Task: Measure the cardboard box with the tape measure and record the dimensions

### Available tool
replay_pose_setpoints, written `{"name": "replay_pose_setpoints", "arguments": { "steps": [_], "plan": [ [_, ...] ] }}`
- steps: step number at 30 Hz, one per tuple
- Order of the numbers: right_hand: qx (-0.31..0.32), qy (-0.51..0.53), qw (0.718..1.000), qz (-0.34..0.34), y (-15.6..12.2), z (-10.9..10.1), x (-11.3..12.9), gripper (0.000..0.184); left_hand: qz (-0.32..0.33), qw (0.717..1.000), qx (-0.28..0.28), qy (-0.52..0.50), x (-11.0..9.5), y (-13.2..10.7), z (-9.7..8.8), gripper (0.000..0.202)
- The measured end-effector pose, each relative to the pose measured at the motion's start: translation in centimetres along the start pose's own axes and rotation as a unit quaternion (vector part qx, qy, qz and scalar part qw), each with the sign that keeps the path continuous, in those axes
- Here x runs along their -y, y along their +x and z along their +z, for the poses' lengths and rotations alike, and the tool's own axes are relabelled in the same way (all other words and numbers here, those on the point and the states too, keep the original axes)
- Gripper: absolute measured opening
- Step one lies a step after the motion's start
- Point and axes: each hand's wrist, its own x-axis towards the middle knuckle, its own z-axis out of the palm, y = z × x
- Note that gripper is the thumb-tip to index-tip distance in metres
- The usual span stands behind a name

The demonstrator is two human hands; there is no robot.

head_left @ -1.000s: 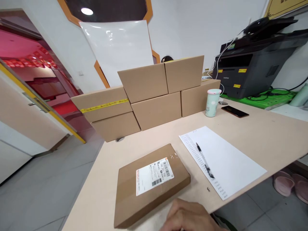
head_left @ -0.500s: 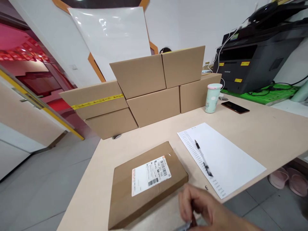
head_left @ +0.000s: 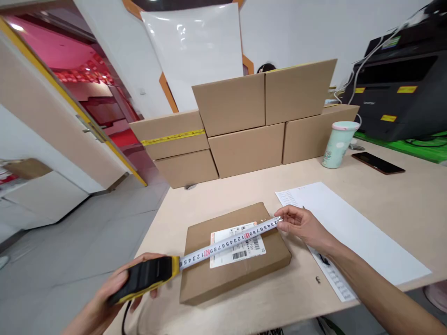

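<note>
A black and yellow tape measure (head_left: 148,277) is gripped in my left hand (head_left: 113,288), left of a flat brown cardboard box (head_left: 206,288). Its white blade stretches over the box's top, crossing the printed shipping label (head_left: 218,258). Near the box's far right side, my right hand (head_left: 302,224) pinches the blade's end between thumb and fingers. Whether the blade touches the cardboard I cannot tell. Beside my right forearm lies a sheet of paper (head_left: 366,242) with printed lines along its left edge. The pen on it (head_left: 324,259) is mostly hidden by that arm.
Several cardboard boxes (head_left: 247,149) are stacked along the table's back edge. A mint-green cup (head_left: 338,146) and a phone (head_left: 377,163) stand and lie at the right, before a black printer (head_left: 394,97). A door (head_left: 66,102) stands at the left.
My left hand has come into view with the tape measure. My right hand has risen from the table's front edge to the box's right side, and the blade now spans the box. The view has turned left.
</note>
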Motion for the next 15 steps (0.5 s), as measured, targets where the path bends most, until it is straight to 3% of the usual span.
{"name": "replay_pose_setpoints", "arguments": {
  "steps": [9, 15],
  "plan": [
    [-0.07, -0.068, 0.995, -0.002, 0.1, 1.1, -2.0, 0.042, 0.077, 0.995, -0.006, -0.06, 0.8, 1.8, 0.2, 0.068],
    [-0.08, -0.075, 0.993, -0.052, 0.0, 1.2, -2.6, 0.034, 0.1, 0.987, -0.027, -0.125, 1.4, 2.6, 0.5, 0.067]
  ]
}}
